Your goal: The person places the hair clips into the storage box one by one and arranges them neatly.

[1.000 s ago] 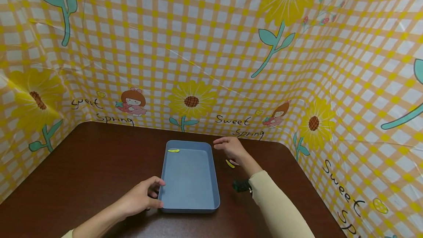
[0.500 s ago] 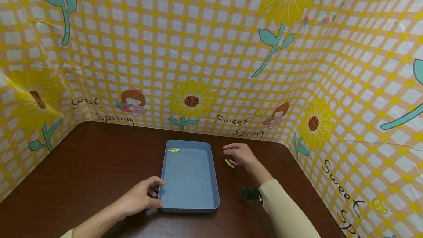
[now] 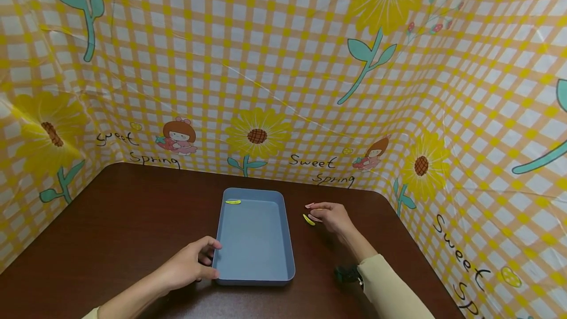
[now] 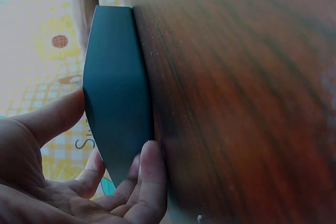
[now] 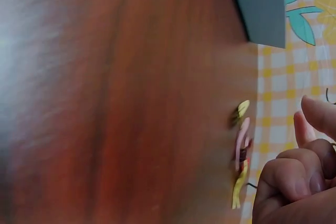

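My left hand [image 3: 192,265] grips the near left side of a blue tray [image 3: 291,255], with a finger over the rim; the left wrist view shows fingertips at the tray's wall [image 4: 115,82] and lower edge. A yellow hair clip [image 3: 233,202] lies inside the tray at its far left. My right hand [image 3: 334,216] hovers low over a few clips right of the tray, index finger and thumb extended. Near its fingertips are a yellow clip [image 3: 308,219] and a pink clip [image 3: 314,218]. In the right wrist view another yellow clip [image 5: 239,187] and a dark red bit [image 5: 243,154] show beside the hand.
A dark brown wooden table [image 3: 155,210] bears everything. Checked yellow cloth [image 3: 274,63] with sunflowers rises behind it and on both sides. A dark green strapped device [image 3: 347,274] sits at my right wrist by the sleeve.
My right hand has moved right and toward me, away from the tray's far right edge and down to the clips. The left hand and the tray have stayed in place.
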A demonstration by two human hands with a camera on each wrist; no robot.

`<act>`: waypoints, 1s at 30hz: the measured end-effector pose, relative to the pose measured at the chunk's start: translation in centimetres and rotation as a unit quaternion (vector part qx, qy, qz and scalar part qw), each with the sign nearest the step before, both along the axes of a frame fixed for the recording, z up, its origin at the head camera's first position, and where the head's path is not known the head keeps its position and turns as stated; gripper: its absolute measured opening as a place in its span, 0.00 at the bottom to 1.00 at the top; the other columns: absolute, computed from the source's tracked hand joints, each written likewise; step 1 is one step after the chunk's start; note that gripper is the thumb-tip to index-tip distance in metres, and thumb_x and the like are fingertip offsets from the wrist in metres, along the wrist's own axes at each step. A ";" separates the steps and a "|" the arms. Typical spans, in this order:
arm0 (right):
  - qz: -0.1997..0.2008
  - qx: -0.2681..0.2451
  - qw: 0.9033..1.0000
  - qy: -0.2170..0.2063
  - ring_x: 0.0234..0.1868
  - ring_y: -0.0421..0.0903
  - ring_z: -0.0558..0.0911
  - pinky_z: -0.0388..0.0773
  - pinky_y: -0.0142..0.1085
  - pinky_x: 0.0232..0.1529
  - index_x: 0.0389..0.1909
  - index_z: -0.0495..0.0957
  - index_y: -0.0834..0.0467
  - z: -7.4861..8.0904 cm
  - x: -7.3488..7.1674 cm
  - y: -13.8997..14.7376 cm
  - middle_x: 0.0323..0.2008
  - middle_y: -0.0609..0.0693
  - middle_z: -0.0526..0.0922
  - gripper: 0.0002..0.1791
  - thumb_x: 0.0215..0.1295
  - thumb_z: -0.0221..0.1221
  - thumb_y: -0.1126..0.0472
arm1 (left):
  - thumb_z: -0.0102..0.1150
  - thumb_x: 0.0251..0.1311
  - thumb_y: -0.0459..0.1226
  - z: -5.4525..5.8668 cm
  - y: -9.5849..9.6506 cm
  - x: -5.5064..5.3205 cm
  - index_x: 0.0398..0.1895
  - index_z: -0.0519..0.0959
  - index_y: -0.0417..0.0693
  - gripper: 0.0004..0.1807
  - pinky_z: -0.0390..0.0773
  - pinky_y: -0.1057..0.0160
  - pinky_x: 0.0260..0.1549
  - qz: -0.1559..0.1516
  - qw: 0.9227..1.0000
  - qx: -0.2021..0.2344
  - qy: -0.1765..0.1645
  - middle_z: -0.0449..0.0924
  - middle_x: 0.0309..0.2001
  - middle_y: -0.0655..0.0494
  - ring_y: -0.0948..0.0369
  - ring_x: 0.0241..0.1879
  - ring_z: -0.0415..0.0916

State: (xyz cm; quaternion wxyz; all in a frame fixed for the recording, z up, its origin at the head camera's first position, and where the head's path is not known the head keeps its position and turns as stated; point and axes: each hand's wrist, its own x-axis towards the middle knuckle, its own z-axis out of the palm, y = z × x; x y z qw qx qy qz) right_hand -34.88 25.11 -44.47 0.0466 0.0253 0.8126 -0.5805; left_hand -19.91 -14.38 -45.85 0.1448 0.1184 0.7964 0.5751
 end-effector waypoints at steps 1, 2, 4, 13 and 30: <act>-0.007 0.011 1.000 -0.003 0.32 0.44 0.83 0.82 0.33 0.38 0.53 0.81 0.71 -0.1 0.2 0.2 0.40 0.59 0.87 0.17 0.67 0.62 0.65 | 0.73 0.52 0.31 0.1 0.0 0.0 0.58 0.72 0.40 0.30 0.75 0.55 0.30 -0.001 1.000 0.001 0.000 0.72 0.49 0.43 0.53 0.44 0.70; -0.014 0.023 1.000 -0.005 0.24 0.41 0.78 0.77 0.31 0.29 0.53 0.81 0.69 -0.2 0.3 0.3 0.31 0.54 0.86 0.17 0.67 0.63 0.64 | 0.73 0.52 0.30 0.1 0.0 0.0 0.58 0.72 0.40 0.30 0.75 0.55 0.30 -0.001 1.000 0.001 0.000 0.72 0.49 0.43 0.53 0.44 0.70; -0.028 0.041 0.999 -0.011 0.15 0.39 0.63 0.62 0.31 0.18 0.52 0.82 0.67 -0.5 0.5 0.6 0.17 0.43 0.75 0.18 0.65 0.64 0.62 | 0.73 0.52 0.30 0.2 -0.1 0.1 0.58 0.72 0.40 0.30 0.75 0.55 0.29 -0.001 1.000 0.002 0.001 0.72 0.49 0.43 0.53 0.43 0.70; -0.052 0.024 0.998 -0.032 0.12 0.37 0.50 0.51 0.31 0.15 0.52 0.82 0.66 -1.6 1.4 1.3 0.10 0.39 0.56 0.18 0.63 0.67 0.62 | 0.73 0.52 0.30 0.2 0.0 0.1 0.58 0.72 0.40 0.30 0.75 0.55 0.30 -0.001 1.000 0.003 0.004 0.72 0.49 0.43 0.53 0.43 0.70; -0.042 0.058 0.997 -0.031 0.11 0.37 0.50 0.51 0.31 0.14 0.49 0.84 0.66 -2.2 1.9 1.4 0.08 0.38 0.56 0.18 0.59 0.69 0.63 | 0.73 0.52 0.30 0.6 0.0 0.3 0.58 0.72 0.40 0.30 0.75 0.55 0.30 0.000 1.000 0.000 0.000 0.73 0.48 0.43 0.52 0.43 0.70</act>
